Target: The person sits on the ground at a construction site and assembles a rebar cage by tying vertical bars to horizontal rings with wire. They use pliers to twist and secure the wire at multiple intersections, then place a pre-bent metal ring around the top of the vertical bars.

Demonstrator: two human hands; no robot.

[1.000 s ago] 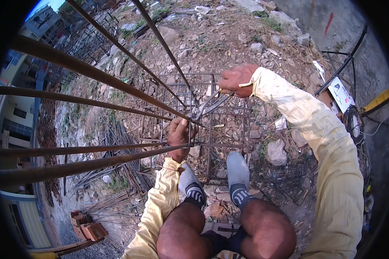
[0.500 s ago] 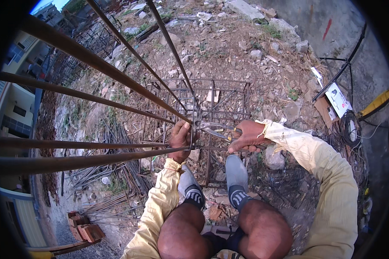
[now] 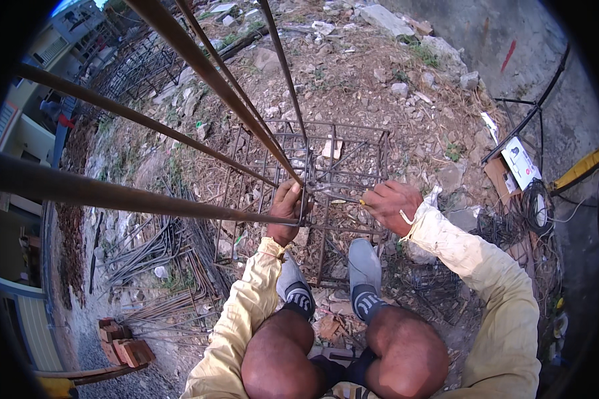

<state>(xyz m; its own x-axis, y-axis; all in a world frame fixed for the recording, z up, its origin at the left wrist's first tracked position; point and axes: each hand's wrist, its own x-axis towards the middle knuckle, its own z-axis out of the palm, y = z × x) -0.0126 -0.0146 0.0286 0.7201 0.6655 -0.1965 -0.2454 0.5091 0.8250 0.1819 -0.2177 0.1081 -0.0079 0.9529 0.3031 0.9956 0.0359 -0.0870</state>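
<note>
In front of me stands a rebar cage [image 3: 223, 90] of long rusty steel bars, joined low down to a flat rebar grid [image 3: 383, 156] on the ground. My left hand [image 3: 286, 211] is closed around the cage at a square stirrup [image 3: 304, 206], thumb uppermost, beside a bar's lower end. From the right, my right hand [image 3: 394, 205] grips a pair of pliers [image 3: 339, 195], knuckles up, with the handles close together. The jaws meet the cage corner just right of my left thumb. Whatever lies between them is too small to make out.
Loose rebar [image 3: 190, 256] lies left of my feet, with broken bricks [image 3: 121, 346] nearer me. Rubble and stones [image 3: 399, 90] cover the ground ahead. At right are a concrete wall [image 3: 472, 40], coiled black cable [image 3: 536, 206] and a white printed box [image 3: 520, 159].
My right hand has turned knuckles up and risen slightly, and the spread plier handles have come together. The long bars have swung rightward in view. My left hand keeps its grip, slightly further right.
</note>
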